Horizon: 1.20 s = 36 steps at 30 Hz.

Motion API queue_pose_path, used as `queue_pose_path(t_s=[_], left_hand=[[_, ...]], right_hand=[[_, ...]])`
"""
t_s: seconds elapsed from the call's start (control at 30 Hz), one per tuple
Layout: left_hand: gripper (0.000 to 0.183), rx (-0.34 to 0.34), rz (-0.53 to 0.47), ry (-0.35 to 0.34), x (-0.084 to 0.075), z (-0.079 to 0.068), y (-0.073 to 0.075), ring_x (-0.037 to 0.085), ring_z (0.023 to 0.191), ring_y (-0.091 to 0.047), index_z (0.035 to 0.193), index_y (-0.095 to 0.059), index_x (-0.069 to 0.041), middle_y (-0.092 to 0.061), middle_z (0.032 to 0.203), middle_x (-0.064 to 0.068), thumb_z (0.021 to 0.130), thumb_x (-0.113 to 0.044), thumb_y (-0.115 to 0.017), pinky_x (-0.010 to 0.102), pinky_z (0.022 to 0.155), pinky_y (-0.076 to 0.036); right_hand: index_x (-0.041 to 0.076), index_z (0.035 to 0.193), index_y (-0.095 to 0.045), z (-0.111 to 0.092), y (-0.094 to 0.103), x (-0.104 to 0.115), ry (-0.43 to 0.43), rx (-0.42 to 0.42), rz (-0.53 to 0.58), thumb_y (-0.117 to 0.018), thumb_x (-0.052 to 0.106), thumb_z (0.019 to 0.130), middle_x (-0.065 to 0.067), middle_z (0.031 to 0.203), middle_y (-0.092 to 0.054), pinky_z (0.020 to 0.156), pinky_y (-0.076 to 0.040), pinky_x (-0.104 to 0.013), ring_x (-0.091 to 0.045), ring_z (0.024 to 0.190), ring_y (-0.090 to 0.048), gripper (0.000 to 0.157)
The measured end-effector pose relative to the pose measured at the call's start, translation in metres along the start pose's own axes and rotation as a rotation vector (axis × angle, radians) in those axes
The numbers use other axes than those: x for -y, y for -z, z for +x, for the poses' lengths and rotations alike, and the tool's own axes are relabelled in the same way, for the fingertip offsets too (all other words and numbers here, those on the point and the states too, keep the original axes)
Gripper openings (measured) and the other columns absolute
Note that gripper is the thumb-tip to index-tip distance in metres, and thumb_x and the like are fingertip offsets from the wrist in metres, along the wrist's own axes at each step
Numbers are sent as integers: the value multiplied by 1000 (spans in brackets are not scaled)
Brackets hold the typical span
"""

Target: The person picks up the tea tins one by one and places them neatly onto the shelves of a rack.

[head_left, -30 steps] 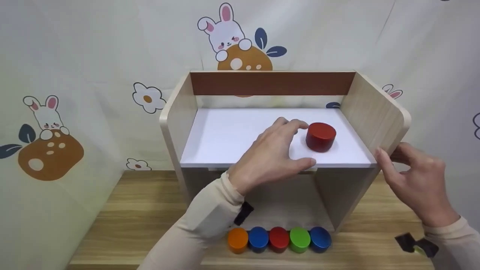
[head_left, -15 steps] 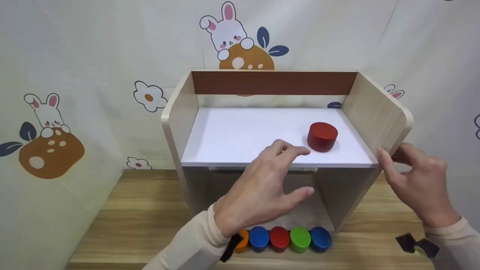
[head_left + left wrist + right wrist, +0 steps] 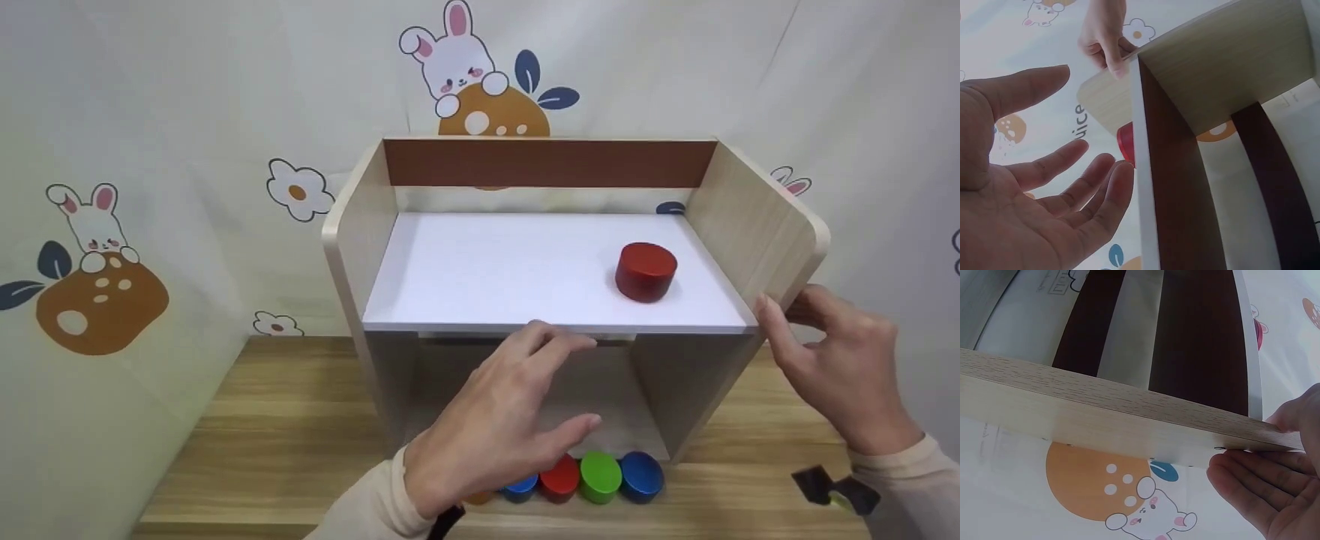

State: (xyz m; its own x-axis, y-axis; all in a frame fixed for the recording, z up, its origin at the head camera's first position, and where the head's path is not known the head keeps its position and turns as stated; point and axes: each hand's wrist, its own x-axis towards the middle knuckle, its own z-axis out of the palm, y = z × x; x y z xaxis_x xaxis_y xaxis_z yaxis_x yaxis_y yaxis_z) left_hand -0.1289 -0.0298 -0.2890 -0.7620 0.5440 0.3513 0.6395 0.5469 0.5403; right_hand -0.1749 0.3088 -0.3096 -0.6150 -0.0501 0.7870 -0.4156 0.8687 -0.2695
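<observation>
Wooden shelf unit (image 3: 480, 262), centre frame, its side panel (image 3: 757, 225) pinched by the right hand (image 3: 844, 367), at right, between thumb and fingers. Left hand (image 3: 495, 420), lower centre, held before it, thumb and fingers apart. Red cylinder (image 3: 646, 274), right of centre, set upright on top; coloured cylinder row (image 3: 600, 478), bottom, partly covered.

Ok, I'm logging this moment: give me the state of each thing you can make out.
Shelf unit: upright on the table
Left hand: holding nothing
Right hand: gripping the shelf unit's right side
Upper red cylinder: upright on the white board, untouched
Lower red cylinder: upright on the table
Green cylinder: upright beside it
Right blue cylinder: upright at the row's right end
Left blue cylinder: partly hidden by the left hand
</observation>
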Motion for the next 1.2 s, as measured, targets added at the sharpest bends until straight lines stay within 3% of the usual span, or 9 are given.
queue_pose_path(t_s=[0.17, 0.33, 0.8, 1.0, 1.2], left_hand=[[56, 35, -41, 76, 11, -8, -6, 10, 111, -51, 138, -58, -22, -55, 123, -7, 87, -32, -80, 38, 96, -49], [55, 22, -59, 112, 25, -16, -13, 11, 106, -51, 136, -59, -20, -55, 118, -7, 87, -32, -81, 36, 93, -48], [55, -26, -56, 176, 68, -30, -40, 19, 111, -57, 132, -61, -10, -60, 120, 0, 84, -27, -83, 51, 99, -47], [57, -7, -98, 221, 89, -35, -55, 34, 123, -55, 131, -61, -7, -60, 129, 10, 83, -26, -84, 63, 103, -41], [58, 39, -152, 348, 109, -42, -70, 46, 132, -45, 133, -60, -8, -56, 139, 19, 83, -26, -83, 70, 103, -38]], right_hand=[[-13, 100, -68, 0, 0, 0, 5, -5, 2, -73, 11, 90, -33, 92, -70, 69, -29, 5, -52, 75, -69, 26], [-12, 97, -69, 1, 0, -1, 29, -28, 15, -72, 9, 89, -30, 88, -71, 69, -33, 3, -49, 72, -70, 23], [-13, 100, -69, 0, 0, -2, 14, -25, 25, -73, 10, 89, -31, 90, -71, 72, -32, 4, -50, 74, -70, 25], [-13, 104, -69, -1, -1, -1, -4, -15, 21, -74, 11, 90, -32, 94, -70, 72, -30, 4, -52, 76, -70, 28], [-13, 103, -69, -1, -1, -1, 2, -16, 20, -74, 10, 89, -32, 94, -71, 73, -31, 3, -51, 75, -70, 27]])
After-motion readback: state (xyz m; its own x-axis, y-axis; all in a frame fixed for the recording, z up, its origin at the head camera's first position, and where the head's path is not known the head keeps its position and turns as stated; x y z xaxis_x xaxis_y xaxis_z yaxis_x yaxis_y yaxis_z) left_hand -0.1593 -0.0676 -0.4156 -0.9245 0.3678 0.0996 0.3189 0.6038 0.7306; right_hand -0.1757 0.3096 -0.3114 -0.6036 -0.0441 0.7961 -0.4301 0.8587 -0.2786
